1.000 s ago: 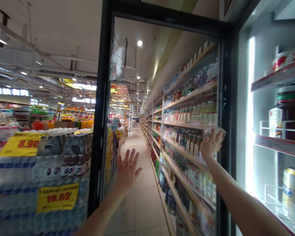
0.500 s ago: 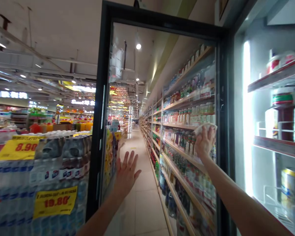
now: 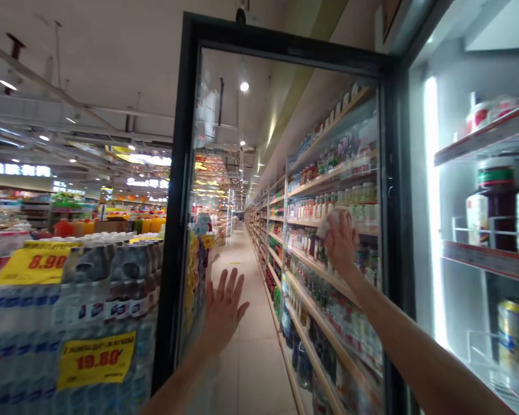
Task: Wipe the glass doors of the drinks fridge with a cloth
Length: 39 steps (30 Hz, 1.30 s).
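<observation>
A glass cooler door (image 3: 253, 173) with a black frame (image 3: 179, 190) stands swung open in front of me. My right hand (image 3: 342, 242) presses a white cloth (image 3: 335, 219) against the right half of the pane, slightly blurred by motion. Part of the cloth is hidden behind the fingers. Lower on the left half, my left hand (image 3: 224, 311) lies flat on the glass with its fingers spread, holding nothing. Shelves of bottles (image 3: 328, 202) show through the pane.
On the right is the lit cooler interior with bottles (image 3: 495, 202) and a can (image 3: 516, 334) on wire-fronted shelves (image 3: 484, 253). Stacked packs of bottled drinks (image 3: 112, 282) with yellow price signs (image 3: 97, 360) stand at the left. A tiled aisle (image 3: 259, 369) runs ahead beyond the door.
My right hand has slid the cloth leftward across the glass, away from the hinge-side frame. The left hand stays at about the same spot on the pane.
</observation>
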### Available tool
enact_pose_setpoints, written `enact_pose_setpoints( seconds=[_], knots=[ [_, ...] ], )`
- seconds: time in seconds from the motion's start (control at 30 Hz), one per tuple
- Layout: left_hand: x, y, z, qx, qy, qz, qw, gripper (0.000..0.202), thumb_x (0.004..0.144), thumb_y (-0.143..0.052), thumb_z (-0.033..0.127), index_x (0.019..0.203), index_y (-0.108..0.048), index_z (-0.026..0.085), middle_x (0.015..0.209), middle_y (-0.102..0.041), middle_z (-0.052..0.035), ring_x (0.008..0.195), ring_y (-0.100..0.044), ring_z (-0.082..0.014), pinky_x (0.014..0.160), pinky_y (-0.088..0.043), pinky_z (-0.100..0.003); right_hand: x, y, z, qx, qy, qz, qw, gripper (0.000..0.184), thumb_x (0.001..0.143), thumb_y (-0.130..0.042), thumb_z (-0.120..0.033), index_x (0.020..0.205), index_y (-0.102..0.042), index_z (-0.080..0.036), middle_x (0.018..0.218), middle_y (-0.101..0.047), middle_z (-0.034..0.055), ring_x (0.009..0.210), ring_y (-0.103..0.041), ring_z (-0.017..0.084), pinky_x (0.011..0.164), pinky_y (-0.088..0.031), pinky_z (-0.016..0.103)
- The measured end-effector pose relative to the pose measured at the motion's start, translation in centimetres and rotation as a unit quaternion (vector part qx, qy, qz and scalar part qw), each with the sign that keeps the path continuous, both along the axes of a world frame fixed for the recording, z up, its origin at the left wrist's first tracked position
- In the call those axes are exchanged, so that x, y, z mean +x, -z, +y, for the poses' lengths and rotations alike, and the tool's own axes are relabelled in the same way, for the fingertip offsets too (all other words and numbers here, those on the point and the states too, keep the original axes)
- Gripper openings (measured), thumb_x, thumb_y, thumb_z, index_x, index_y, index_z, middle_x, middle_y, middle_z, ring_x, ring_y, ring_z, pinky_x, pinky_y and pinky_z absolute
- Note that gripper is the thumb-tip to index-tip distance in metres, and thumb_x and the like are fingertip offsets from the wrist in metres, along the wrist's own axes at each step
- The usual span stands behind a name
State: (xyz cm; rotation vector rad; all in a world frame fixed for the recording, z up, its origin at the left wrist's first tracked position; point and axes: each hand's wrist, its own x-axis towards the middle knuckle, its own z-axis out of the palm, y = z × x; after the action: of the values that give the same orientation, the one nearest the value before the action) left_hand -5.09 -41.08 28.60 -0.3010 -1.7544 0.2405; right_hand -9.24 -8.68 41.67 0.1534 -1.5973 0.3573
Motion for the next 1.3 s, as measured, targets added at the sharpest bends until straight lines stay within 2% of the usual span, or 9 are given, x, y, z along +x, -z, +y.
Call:
enact_pose_setpoints(
  seconds=[0.17, 0.3, 0.4, 0.6, 0.7, 0.9, 1.0, 1.1, 1.3],
  knots=[
    [-0.4, 0.3, 0.1, 0.004, -0.009, 0.011, 1.0, 0.05, 0.09, -0.042, 0.036, 0.137, -0.039, 0.02, 0.145, -0.032, -0.0105, 0.139, -0.015, -0.0278, 0.112, -0.014, -0.056, -0.5, -4.1, 1.1, -0.116, 0.01, 0.027, 0.993, 0.056, 0.093, -0.021, -0.034, 0.137, -0.036, -0.002, 0.145, -0.02, 0.0297, 0.135, -0.015, 0.041, 0.096, -0.02, 0.068],
    [-0.5, 0.5, -0.2, 0.002, 0.005, 0.024, 1.0, 0.051, 0.09, -0.041, 0.037, 0.138, -0.038, 0.02, 0.144, -0.036, -0.0113, 0.138, -0.021, -0.028, 0.112, -0.014, -0.055, -0.2, -3.5, -6.3, 0.102, -0.024, 0.02, 0.994, 0.042, 0.089, -0.039, -0.038, 0.129, -0.049, -0.029, 0.146, -0.034, 0.0047, 0.137, -0.022, 0.025, 0.109, -0.021, 0.05],
    [0.2, -0.7, -0.5, -0.012, 0.017, 0.026, 0.999, 0.051, 0.088, -0.045, 0.038, 0.137, -0.04, 0.022, 0.142, -0.04, -0.0101, 0.135, -0.03, -0.0281, 0.112, -0.017, -0.052, -0.1, -2.3, -8.0, 0.25, -0.027, 0.026, 0.968, 0.04, 0.089, -0.042, -0.034, 0.127, -0.051, -0.031, 0.145, -0.036, 0.0031, 0.137, -0.022, 0.022, 0.11, -0.019, 0.047],
    [1.8, -8.6, -1.2, 0.079, -0.018, -0.009, 0.997, 0.07, 0.079, -0.06, 0.043, 0.139, -0.035, 0.018, 0.149, -0.024, -0.0151, 0.137, -0.022, -0.0351, 0.106, -0.026, -0.056, -0.6, -4.2, 2.0, -0.127, 0.015, -0.005, 0.992, 0.049, 0.09, -0.033, -0.035, 0.135, -0.042, -0.017, 0.147, -0.026, 0.0167, 0.136, -0.02, 0.033, 0.103, -0.023, 0.058],
    [1.6, -10.7, -1.4, 0.093, -0.03, -0.01, 0.995, 0.076, 0.077, -0.06, 0.047, 0.139, -0.033, 0.014, 0.15, -0.02, -0.0181, 0.138, -0.017, -0.0371, 0.104, -0.026, -0.06, -0.6, -7.0, 3.4, -0.197, 0.018, -0.01, 0.98, 0.055, 0.091, -0.028, -0.034, 0.137, -0.038, -0.007, 0.145, -0.024, 0.0259, 0.134, -0.02, 0.039, 0.099, -0.023, 0.062],
    [1.6, -10.3, -1.4, 0.091, -0.017, -0.008, 0.996, 0.072, 0.08, -0.057, 0.049, 0.138, -0.036, 0.013, 0.149, -0.02, -0.0191, 0.139, -0.014, -0.0367, 0.104, -0.025, -0.06, 0.6, -11.0, -7.4, 0.034, -0.01, 0.0, 0.999, 0.045, 0.089, -0.038, -0.032, 0.133, -0.045, -0.026, 0.148, -0.029, 0.005, 0.137, -0.02, 0.026, 0.108, -0.023, 0.051],
    [1.8, -10.2, -1.5, 0.089, -0.021, -0.005, 0.996, 0.072, 0.079, -0.058, 0.049, 0.138, -0.036, 0.014, 0.149, -0.021, -0.019, 0.138, -0.016, -0.0361, 0.104, -0.026, -0.059, 1.2, -9.8, -12.0, 0.224, -0.029, 0.024, 0.974, 0.042, 0.088, -0.043, -0.032, 0.13, -0.048, -0.032, 0.147, -0.033, -0.0003, 0.138, -0.02, 0.022, 0.11, -0.02, 0.047],
    [1.9, -10.3, -1.7, 0.081, -0.025, -0.003, 0.996, 0.075, 0.077, -0.06, 0.049, 0.139, -0.034, 0.017, 0.149, -0.022, -0.0172, 0.138, -0.019, -0.0357, 0.103, -0.029, -0.058, 1.2, -8.0, -11.2, 0.328, -0.03, 0.049, 0.943, 0.041, 0.089, -0.041, -0.029, 0.129, -0.049, -0.028, 0.146, -0.035, 0.0044, 0.138, -0.021, 0.023, 0.109, -0.019, 0.049],
    [2.1, -10.1, -1.5, 0.083, -0.046, 0.003, 0.996, 0.078, 0.075, -0.064, 0.045, 0.141, -0.031, 0.018, 0.15, -0.02, -0.0146, 0.138, -0.017, -0.0344, 0.103, -0.033, -0.055, 0.8, -10.8, -3.5, -0.071, 0.014, 0.021, 0.997, 0.05, 0.092, -0.027, -0.028, 0.136, -0.04, -0.007, 0.144, -0.027, 0.0252, 0.134, -0.022, 0.039, 0.097, -0.027, 0.061]
  ],
)
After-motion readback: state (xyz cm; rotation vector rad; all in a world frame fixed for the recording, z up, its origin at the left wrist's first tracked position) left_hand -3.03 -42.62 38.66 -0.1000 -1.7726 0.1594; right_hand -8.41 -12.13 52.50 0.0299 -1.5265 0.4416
